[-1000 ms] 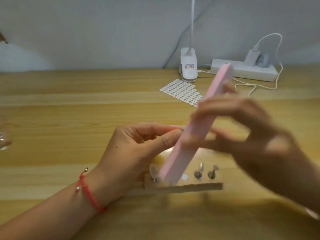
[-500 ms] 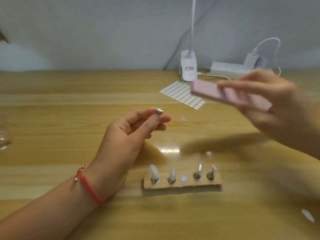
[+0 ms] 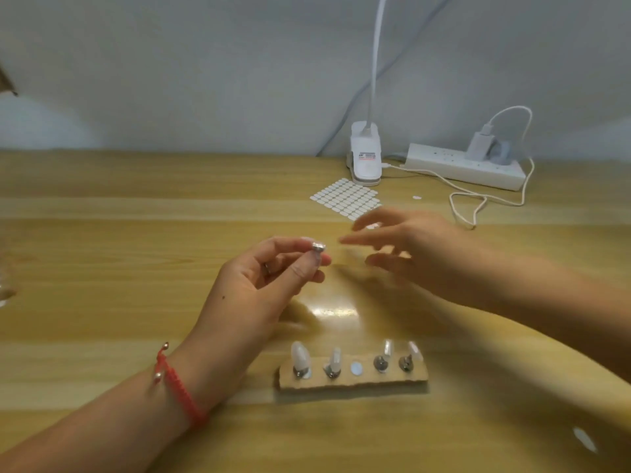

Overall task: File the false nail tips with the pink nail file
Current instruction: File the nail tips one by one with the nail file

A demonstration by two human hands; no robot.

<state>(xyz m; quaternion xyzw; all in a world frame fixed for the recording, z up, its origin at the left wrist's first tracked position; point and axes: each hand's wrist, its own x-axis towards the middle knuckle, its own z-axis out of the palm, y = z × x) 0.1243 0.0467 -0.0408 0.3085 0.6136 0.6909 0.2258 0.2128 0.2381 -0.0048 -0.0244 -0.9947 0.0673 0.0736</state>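
- The left hand (image 3: 269, 288) pinches one small silver stud (image 3: 318, 247).
- The right hand (image 3: 413, 249), blurred, fingers spread, holds nothing.
- Four translucent nail tips (image 3: 299, 356) stand upright on one cardboard strip (image 3: 353, 383).

Motion smears my right hand (image 3: 420, 247) and its fingers are only streaks. I can't read the pale fleck (image 3: 372, 226) beside them. The small silver piece (image 3: 318, 247) pinched in my left hand (image 3: 269, 285) is too tiny to identify. The lamp neck (image 3: 378, 46) runs off the top edge, and the left edge cuts a glassy object (image 3: 4, 285).
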